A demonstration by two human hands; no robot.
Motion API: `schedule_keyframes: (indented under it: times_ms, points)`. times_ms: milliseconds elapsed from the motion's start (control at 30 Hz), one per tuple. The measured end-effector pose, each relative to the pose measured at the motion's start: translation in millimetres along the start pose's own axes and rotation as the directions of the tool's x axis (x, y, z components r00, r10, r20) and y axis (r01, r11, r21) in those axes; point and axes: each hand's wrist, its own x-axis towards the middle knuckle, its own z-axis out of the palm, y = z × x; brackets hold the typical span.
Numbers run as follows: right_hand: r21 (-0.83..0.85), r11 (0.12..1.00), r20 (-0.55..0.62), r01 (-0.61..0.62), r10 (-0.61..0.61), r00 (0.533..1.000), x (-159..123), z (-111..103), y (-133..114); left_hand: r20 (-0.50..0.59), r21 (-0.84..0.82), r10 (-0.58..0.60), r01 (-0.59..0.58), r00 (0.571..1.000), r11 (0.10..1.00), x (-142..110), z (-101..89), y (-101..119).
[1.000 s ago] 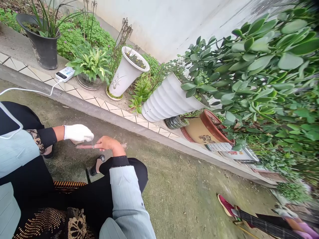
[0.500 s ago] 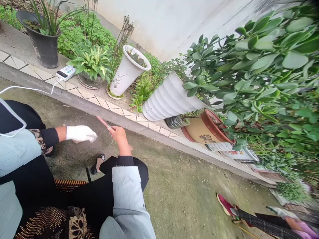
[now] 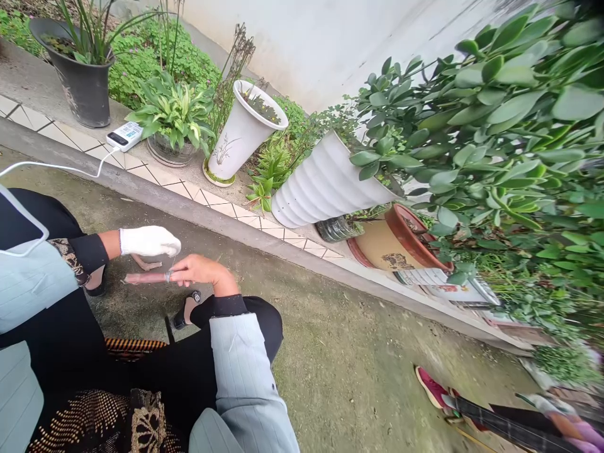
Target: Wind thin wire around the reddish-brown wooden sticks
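Note:
I sit low over a concrete floor. My right hand (image 3: 202,270), bare, grips a pinkish rod (image 3: 141,277) by one end, where a small metal band sits. The rod lies level and points left. My left hand (image 3: 150,241), in a white glove, hovers just above the rod with its fingers closed. A thin strand (image 3: 175,260) runs from the glove down to the rod's metal band. A tan sliver shows under the glove; what it is I cannot tell. My black shoe (image 3: 185,313) rests below the right hand.
A tiled ledge (image 3: 155,178) carries a black pot (image 3: 80,78), a white vase pot (image 3: 240,135), a ribbed white pot (image 3: 321,185) and a brown pot (image 3: 387,242). A white power bank (image 3: 123,135) with cable lies there. Another person's red shoe (image 3: 431,387) is at lower right.
My right hand had swung the rod up and pointing away, stretching the strand from the glove. It is now back down, level under the gloved hand.

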Motion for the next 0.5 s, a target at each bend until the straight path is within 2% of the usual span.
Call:
schedule_keyframes:
  times_ms: [33,67,133,167,233,333,400,500]
  points:
    - [0.063,0.996,-0.115,0.06,-0.053,0.992,-5,-3,0,-0.005,-0.079,-0.022,0.022,1.0,0.997,1,0.4,-1]
    - [0.124,0.986,-0.272,0.109,-0.072,0.959,-11,-7,0,-0.008,-0.154,-0.034,0.033,0.999,0.988,2,1.2,-2]
    - [0.249,0.947,-0.565,0.205,-0.03,0.824,-18,-15,5,0.004,-0.271,-0.013,0.013,1.0,0.962,4,4.6,0]
    - [0.297,0.925,-0.642,0.239,0.008,0.767,-20,-17,8,0.02,-0.304,0.017,-0.01,1.0,0.953,6,7.0,3]
    - [0.341,0.91,-0.703,0.235,0.081,0.707,-16,-19,14,0.066,-0.323,0.071,-0.046,0.995,0.945,8,12.6,11]
    - [0.25,0.967,-0.719,0.04,0.158,0.677,-5,-16,18,0.07,-0.231,0.054,-0.036,0.996,0.972,9,19.5,20]
    - [0.128,0.982,-0.716,-0.142,0.19,0.672,0,-15,18,0.064,-0.118,0.031,-0.023,0.997,0.993,9,21.1,18]
    - [-0.044,0.938,-0.668,-0.344,0.228,0.708,1,-16,18,0.033,0.077,0.015,-0.018,0.999,0.997,8,19.8,7]
